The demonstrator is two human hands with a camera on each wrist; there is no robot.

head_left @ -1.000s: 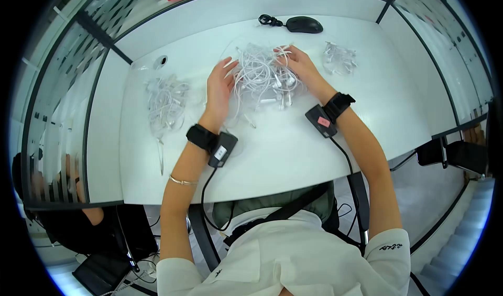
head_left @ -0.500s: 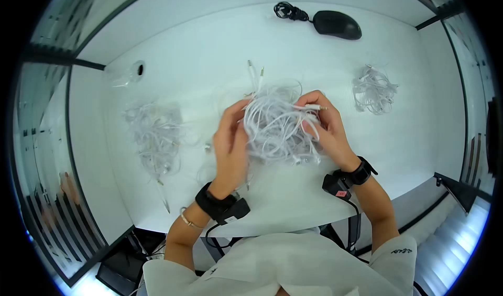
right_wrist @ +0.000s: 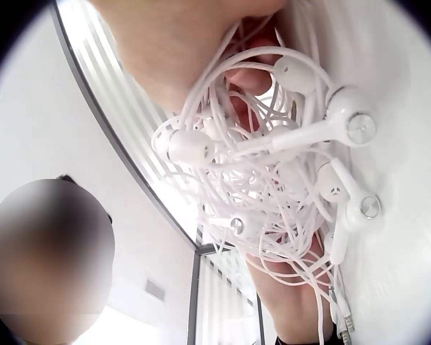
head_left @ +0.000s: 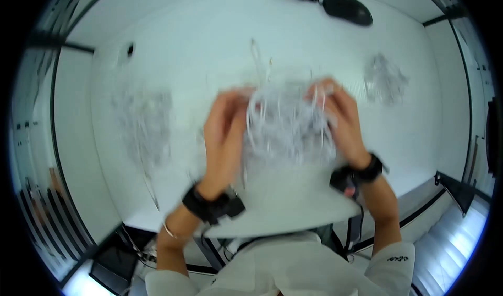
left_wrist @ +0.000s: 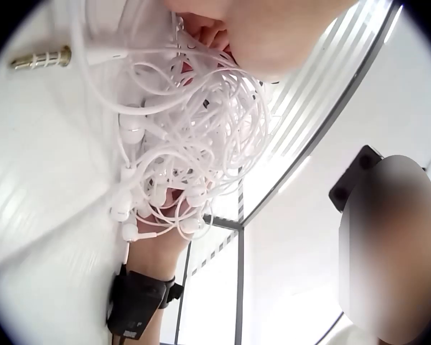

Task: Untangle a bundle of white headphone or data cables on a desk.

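A large tangle of white wired earphones [head_left: 288,131] is between the two hands over the middle of the white table. My left hand [head_left: 224,133] grips its left side with curled fingers. On the opposite side my right hand [head_left: 341,120] holds the tangle, cable loops passing over its fingers. In the left wrist view a gold jack plug [left_wrist: 42,59] sticks out near the table surface. White earbuds [right_wrist: 352,122] dangle from the bundle in the right wrist view. Cables hide parts of the fingers.
A second heap of white cables [head_left: 141,128] lies at the left, a smaller one [head_left: 386,81] at the right. At the back is a black mouse [head_left: 347,9] with its cord bundled. Low white partitions [head_left: 78,133] border the table.
Both hands first lay around the tangle's sides; they then took hold of it and gathered it up. The head view has tilted down and come closer, blurring now.
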